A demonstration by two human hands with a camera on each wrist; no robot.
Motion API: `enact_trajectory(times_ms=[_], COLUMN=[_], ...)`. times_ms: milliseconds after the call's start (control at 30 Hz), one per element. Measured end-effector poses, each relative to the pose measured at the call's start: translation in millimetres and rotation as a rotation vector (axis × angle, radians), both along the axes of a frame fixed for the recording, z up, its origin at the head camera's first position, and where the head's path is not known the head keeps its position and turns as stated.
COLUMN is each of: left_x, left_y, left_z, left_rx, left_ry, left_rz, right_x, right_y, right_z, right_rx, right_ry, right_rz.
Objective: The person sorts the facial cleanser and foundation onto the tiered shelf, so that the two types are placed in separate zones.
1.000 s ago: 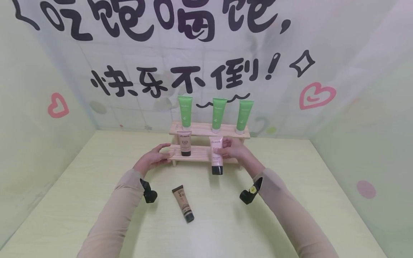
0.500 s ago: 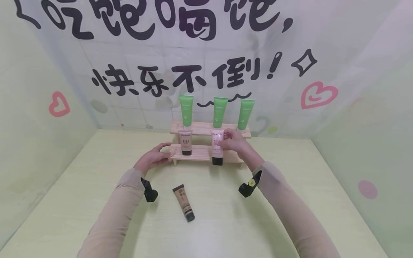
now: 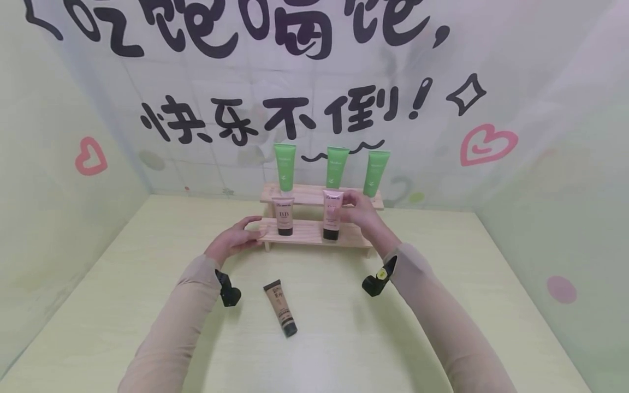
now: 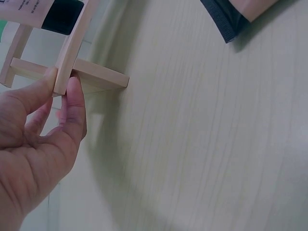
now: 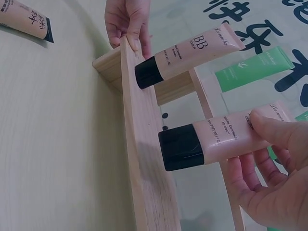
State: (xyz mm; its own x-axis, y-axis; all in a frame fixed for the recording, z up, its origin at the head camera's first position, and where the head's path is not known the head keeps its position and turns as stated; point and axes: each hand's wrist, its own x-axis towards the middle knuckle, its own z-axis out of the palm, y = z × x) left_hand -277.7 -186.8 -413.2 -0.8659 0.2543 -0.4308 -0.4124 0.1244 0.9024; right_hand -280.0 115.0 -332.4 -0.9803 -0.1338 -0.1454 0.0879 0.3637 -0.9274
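Observation:
My right hand (image 3: 361, 212) pinches a pink BB cream tube (image 5: 226, 137) by its upper part, upright with the black cap down, close over the lower step of a two-step wooden rack (image 3: 309, 232). With thumb and fingers, my left hand (image 4: 48, 120) grips the left end of that lower step. A second pink BB cream tube (image 3: 283, 215) stands cap down on the same step, towards the left. On the upper step stand three green tubes (image 3: 285, 168), side by side. A tan tube with a dark cap (image 3: 281, 308) lies on the table in front of the rack.
The pale wood-grain table (image 3: 344, 338) runs up to a back wall (image 3: 211, 164) with large black lettering. Light side walls (image 3: 555, 218) with printed shapes close off both sides. A black wrist camera (image 3: 375, 281) sits on each cuff.
My right hand has carried the pink BB cream tube up and back, from in front of the rack to over its lower step. My left hand keeps its hold on the rack.

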Motion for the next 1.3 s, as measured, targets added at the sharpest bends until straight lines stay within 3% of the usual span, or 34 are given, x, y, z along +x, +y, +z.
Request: enact_trajectory(times_ms=[900, 1300], left_x=[-0.2, -0.7], left_y=[1.5, -0.9], left_z=[-1.0, -2.0], left_rx=[-0.017, -0.009], left_ry=[-0.005, -0.004], left_rz=[-0.006, -0.002], right_x=[-7.6, -9.4], right_y=[7, 7], right_z=[-23.7, -26.7], right_rx=[-0.020, -0.015], right_ry=[0.091, 0.081], right_rz=[0.081, 0.137])
